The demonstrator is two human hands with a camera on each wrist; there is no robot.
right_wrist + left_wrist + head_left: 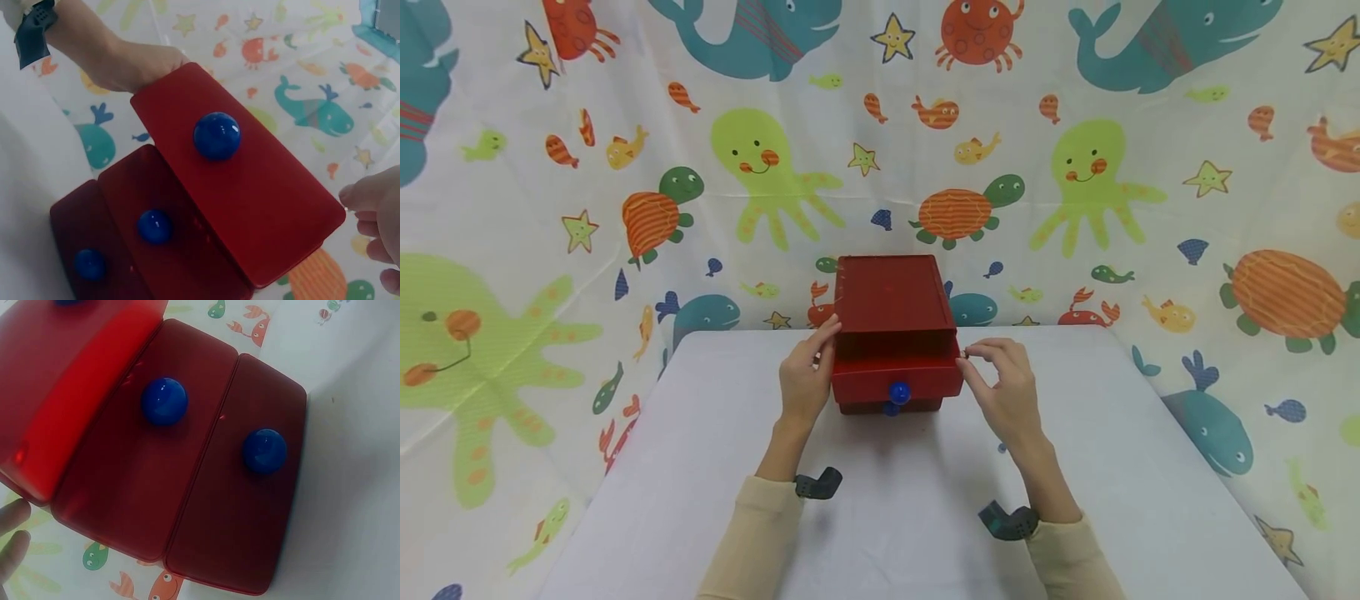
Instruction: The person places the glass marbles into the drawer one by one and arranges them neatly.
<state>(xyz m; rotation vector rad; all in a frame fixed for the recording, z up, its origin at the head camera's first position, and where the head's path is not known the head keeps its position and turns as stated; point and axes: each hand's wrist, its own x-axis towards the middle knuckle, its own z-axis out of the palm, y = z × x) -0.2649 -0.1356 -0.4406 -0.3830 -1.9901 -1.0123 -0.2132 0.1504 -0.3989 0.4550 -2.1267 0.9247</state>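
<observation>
A small red chest of drawers [891, 292] stands on the white table. Its top drawer [865, 382] juts forward, with a round blue knob [899, 393] on the front. The middle drawer [137, 469] and bottom drawer [231, 506] sit flush with each other, each with a blue knob. My left hand [805, 379] touches the chest's left side, fingertips near its upper edge. At the drawer's right front corner is my right hand [1009, 387], thumb tip right at the corner and fingers loosely bent. The drawer's inside is mostly in shadow.
The white table [895, 508] reaches back to a hanging cloth [880, 167] printed with sea animals, close behind the chest. Dark wrist cameras [1007, 522] are strapped at both sleeve cuffs.
</observation>
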